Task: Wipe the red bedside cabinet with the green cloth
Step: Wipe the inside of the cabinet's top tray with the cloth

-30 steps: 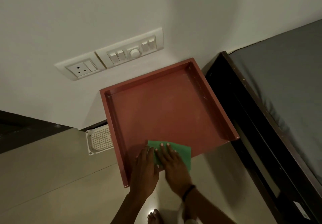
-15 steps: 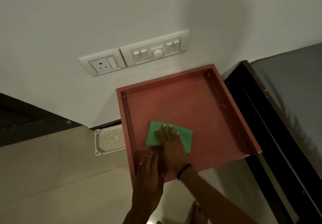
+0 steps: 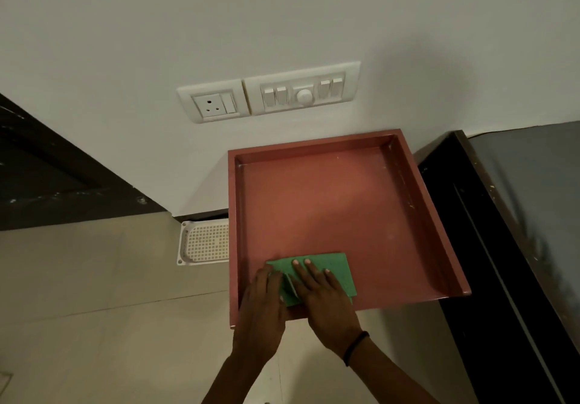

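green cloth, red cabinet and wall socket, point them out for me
green cloth (image 3: 337, 270), head view, bare right part of the cloth
red cabinet (image 3: 329, 202), head view, middle of its top
wall socket (image 3: 211, 105), head view, face with the holes

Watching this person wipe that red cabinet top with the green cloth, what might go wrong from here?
Two things, perhaps. The green cloth lies at the open front edge of the red bedside cabinet, where there is no raised rim, so a pull toward the body could drag it off onto the floor. Both the left hand and right hand press near that front-left corner, so the pale specks along the right rim might get missed.
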Demonstrator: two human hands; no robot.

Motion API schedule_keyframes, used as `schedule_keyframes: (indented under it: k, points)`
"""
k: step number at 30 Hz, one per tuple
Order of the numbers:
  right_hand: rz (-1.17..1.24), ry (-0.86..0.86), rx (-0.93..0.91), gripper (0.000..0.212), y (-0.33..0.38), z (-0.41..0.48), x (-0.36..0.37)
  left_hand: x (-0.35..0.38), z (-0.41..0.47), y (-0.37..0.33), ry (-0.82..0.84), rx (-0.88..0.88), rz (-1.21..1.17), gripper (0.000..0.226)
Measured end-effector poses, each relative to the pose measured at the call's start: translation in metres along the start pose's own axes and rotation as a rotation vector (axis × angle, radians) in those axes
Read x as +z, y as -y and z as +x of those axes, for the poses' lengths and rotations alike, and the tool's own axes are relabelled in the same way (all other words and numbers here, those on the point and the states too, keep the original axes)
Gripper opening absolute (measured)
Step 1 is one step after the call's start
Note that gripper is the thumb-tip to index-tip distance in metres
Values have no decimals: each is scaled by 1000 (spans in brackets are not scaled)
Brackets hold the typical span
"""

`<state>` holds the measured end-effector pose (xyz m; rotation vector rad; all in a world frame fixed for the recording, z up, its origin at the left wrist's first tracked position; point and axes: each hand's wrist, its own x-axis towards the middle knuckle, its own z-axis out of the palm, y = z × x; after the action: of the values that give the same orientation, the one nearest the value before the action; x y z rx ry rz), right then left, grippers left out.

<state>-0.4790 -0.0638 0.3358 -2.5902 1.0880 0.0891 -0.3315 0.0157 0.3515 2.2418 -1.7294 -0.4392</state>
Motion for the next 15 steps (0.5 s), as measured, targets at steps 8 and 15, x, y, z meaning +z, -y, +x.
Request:
schedule_keyframes:
  k: [8,15]
  points:
    - [9,26,49,60,-30,59,-24,0,18,-23,4,-7,35,52]
    - [83,3,26,73,-4,42,3,-8,31,-41,49,-55,93,60]
